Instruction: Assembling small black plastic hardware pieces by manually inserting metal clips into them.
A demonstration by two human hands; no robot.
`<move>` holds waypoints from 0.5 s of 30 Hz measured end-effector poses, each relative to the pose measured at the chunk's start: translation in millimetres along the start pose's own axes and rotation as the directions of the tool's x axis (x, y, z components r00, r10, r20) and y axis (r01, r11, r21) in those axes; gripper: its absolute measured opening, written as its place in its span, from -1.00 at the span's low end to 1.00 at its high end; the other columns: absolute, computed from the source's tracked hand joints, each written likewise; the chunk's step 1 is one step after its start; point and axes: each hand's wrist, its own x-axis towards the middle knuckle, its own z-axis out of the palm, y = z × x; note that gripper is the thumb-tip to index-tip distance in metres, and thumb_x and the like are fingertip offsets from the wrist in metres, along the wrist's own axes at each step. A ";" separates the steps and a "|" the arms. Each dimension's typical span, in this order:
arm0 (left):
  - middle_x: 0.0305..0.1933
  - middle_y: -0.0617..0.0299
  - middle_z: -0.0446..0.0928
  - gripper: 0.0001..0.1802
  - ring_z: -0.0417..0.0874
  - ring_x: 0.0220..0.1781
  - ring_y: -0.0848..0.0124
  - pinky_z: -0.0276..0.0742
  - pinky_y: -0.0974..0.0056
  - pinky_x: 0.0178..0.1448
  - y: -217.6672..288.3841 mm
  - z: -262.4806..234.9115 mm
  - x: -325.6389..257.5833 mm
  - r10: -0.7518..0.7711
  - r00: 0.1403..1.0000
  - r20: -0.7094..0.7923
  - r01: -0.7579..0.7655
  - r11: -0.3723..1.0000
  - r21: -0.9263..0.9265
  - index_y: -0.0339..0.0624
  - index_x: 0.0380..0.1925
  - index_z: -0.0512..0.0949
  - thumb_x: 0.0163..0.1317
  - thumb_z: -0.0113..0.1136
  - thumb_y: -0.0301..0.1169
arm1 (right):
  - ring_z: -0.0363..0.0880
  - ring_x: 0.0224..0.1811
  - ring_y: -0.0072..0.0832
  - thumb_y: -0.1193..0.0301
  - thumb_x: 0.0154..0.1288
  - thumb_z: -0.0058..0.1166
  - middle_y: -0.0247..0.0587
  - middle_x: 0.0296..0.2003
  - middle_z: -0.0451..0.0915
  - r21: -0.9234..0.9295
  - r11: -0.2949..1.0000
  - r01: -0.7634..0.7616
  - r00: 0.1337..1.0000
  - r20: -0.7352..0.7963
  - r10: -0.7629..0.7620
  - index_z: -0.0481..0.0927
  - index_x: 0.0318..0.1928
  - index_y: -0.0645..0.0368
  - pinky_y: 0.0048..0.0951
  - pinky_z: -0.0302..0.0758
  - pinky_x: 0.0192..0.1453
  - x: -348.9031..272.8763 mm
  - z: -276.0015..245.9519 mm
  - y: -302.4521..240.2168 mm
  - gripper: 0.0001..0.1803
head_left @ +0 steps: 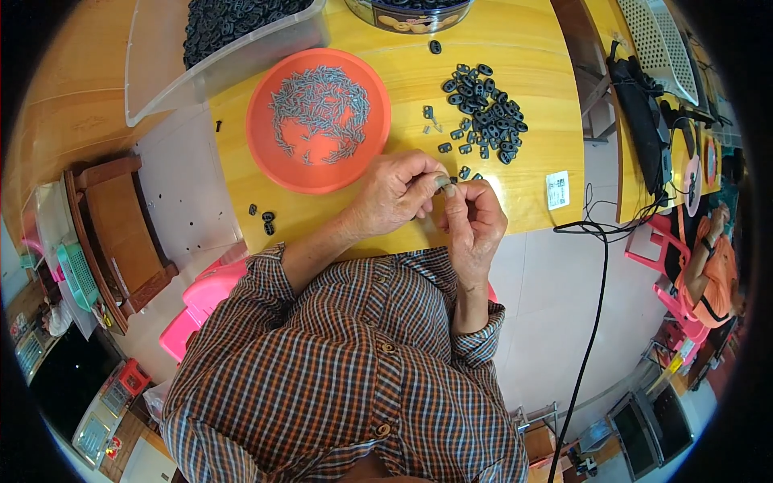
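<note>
My left hand point(394, 191) and my right hand point(473, 221) meet over the near edge of the yellow table point(403, 64). Both thumbs and forefingers pinch a small black plastic piece point(452, 181), mostly hidden by the fingertips. Just beyond my right hand lies a loose pile of black oval two-hole cord locks point(491, 117), with small black blocks along its near left side. An orange-red bowl point(259, 133) stands beyond my left forearm, and thin grey metal springs point(322, 105) lie spread in it.
At the back left a clear plastic bin point(229, 68) holds many black parts. A round tin point(411, 19) stands at the far edge. A few black parts point(268, 223) lie left of my forearm. A white label point(557, 190) sits at right, near a black cable point(600, 290).
</note>
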 end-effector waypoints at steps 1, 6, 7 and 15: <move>-0.51 0.30 0.50 -0.88 0.53 -0.59 0.63 0.48 0.51 -0.56 -1.2 0.7 -0.4 -0.004 1.000 -0.008 0.004 1.000 -0.001 -0.35 -0.35 0.52 0.31 0.05 -0.51 | 0.34 -0.62 -0.73 0.50 0.34 0.04 -0.40 -0.56 0.42 -0.001 1.000 0.001 1.000 0.001 -0.001 0.45 -0.39 0.26 -0.67 0.26 -0.57 0.3 0.1 -0.4 -0.85; -0.54 0.33 0.47 -0.88 0.49 -0.59 0.66 0.45 0.52 -0.56 -7.2 2.5 1.4 -0.012 0.998 -0.058 0.008 0.999 -0.053 -0.34 -0.31 0.50 0.33 0.02 -0.51 | 0.40 -0.58 -0.71 0.47 0.37 0.02 -0.36 -0.55 0.49 0.132 0.981 -0.142 0.990 0.020 0.141 0.48 -0.30 0.27 -0.69 0.35 -0.49 3.1 6.4 -8.6 -0.88; -0.54 0.34 0.47 -0.88 0.47 -0.60 0.67 0.42 0.52 -0.56 -6.1 2.2 2.2 -0.013 0.999 -0.048 0.010 0.998 -0.058 -0.35 -0.30 0.49 0.34 0.01 -0.50 | 0.40 -0.58 -0.71 0.47 0.37 0.02 -0.36 -0.55 0.49 0.130 0.981 -0.141 0.990 0.019 0.139 0.48 -0.30 0.27 -0.69 0.35 -0.49 3.4 6.8 -10.1 -0.88; -0.56 0.34 0.46 -0.87 0.44 -0.61 0.68 0.38 0.53 -0.55 -3.5 3.1 2.0 -0.048 0.997 -0.064 0.043 0.996 -0.080 -0.34 -0.29 0.48 0.35 -0.02 -0.49 | 0.44 -0.55 -0.67 0.45 0.40 -0.03 -0.33 -0.54 0.50 0.292 0.941 -0.172 0.985 0.032 0.170 0.48 -0.24 0.30 -0.66 0.40 -0.45 2.7 11.2 -9.3 -0.86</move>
